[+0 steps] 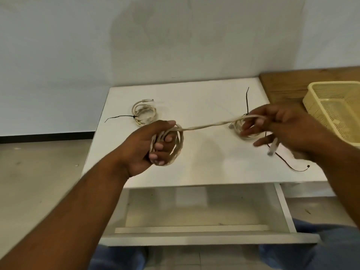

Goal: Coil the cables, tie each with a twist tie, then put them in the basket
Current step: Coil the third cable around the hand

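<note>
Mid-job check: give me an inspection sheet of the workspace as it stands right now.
Surface: white table; its drawer is pulled open.
Job's things: tied coil at rear left, with a black tie; second coil behind the right hand, a black tie rising from it; loose twist tie at front right; basket on the wooden bench, nothing seen in its visible part.
Clutter: nothing seen.
Grips: left hand holds the wound loops; right hand holds the free end.
Cables: one cable stretched between the hands, its plug hanging below the right hand.
Surroundings: pale wall, grey floor.
</note>
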